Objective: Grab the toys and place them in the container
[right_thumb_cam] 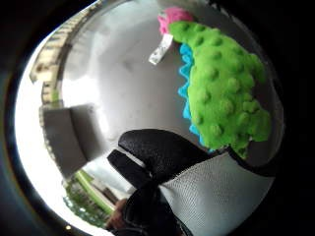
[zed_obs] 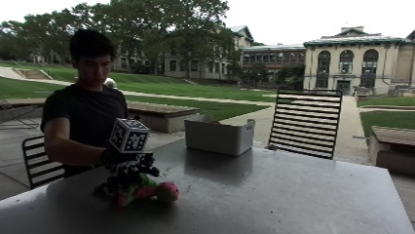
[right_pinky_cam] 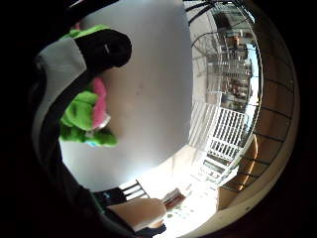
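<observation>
A green bumpy plush toy (zed_obs: pixel 144 190) with a pink end (zed_obs: pixel 168 191) lies on the grey table (zed_obs: pixel 279 195) near its left front corner. My gloved right hand (zed_obs: pixel 128 168) is down on top of it, fingers curled round its body. In the thumb side view the toy (right_thumb_cam: pixel 221 88) shows a blue frill and a white tag, with my thumb (right_thumb_cam: pixel 157 150) curled beside it. In the little finger side view a fingertip (right_pinky_cam: pixel 106 47) hooks over the toy (right_pinky_cam: pixel 81 116). The grey open container (zed_obs: pixel 218 135) stands at the table's far edge, about an arm's length from the hand.
A black slatted chair (zed_obs: pixel 305 122) stands behind the table at the far right, another chair (zed_obs: pixel 39 163) beside the person at the left. The container (right_thumb_cam: pixel 66 135) also shows in the thumb side view. Bare tabletop (zed_obs: pixel 259 175) lies between toy and container.
</observation>
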Available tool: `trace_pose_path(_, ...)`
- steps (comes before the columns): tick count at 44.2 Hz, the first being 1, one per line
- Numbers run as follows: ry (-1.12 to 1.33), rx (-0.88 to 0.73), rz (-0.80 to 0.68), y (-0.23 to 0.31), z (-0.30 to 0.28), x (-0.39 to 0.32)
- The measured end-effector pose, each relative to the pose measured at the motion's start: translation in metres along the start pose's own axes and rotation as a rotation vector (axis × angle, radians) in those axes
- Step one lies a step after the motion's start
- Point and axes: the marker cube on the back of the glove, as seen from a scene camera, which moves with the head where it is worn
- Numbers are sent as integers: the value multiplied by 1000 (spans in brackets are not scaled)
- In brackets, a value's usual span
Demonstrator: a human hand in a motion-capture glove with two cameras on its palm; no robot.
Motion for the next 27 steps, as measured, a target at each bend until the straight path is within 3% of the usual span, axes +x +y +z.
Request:
trace_pose_path(17,-26,-24,25,-10,45,-8)
trace_pose_path(27,-101,19,35,-10,43,-9)
